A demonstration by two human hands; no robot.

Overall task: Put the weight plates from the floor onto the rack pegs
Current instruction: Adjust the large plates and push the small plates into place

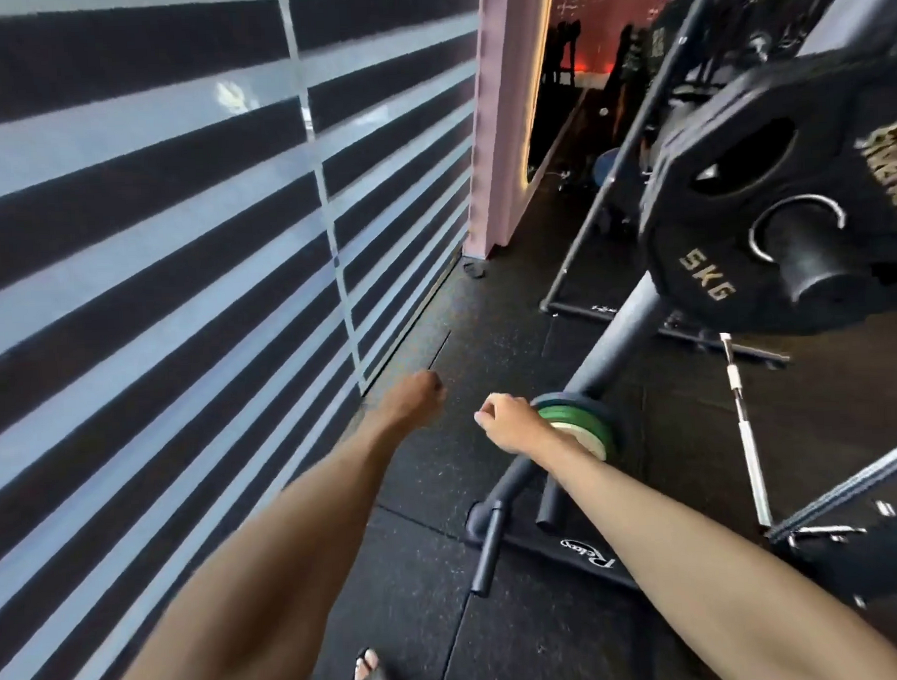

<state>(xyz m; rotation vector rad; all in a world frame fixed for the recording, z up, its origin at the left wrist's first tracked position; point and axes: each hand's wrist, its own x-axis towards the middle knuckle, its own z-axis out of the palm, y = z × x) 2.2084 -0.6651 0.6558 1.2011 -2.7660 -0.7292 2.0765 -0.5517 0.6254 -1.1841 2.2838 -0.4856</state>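
Observation:
A black 5 kg weight plate [769,207] hangs on an upper peg [813,267] of the grey plate rack [615,332] at the right. Lower down, a green plate with a pale one behind it [578,426] sits on a low peg. My right hand [506,422] hovers just left of the green plate with fingers curled and holds nothing. My left hand [418,395] is stretched out over the floor, also curled into a loose fist and holding nothing. No plate lies on the visible floor.
A window with striped blinds [175,249] runs along the left. The rack's base bar and empty low pegs [489,548] lie on the black rubber floor. A chrome barbell [746,429] leans at the right. My sandalled foot [371,674] is at the bottom.

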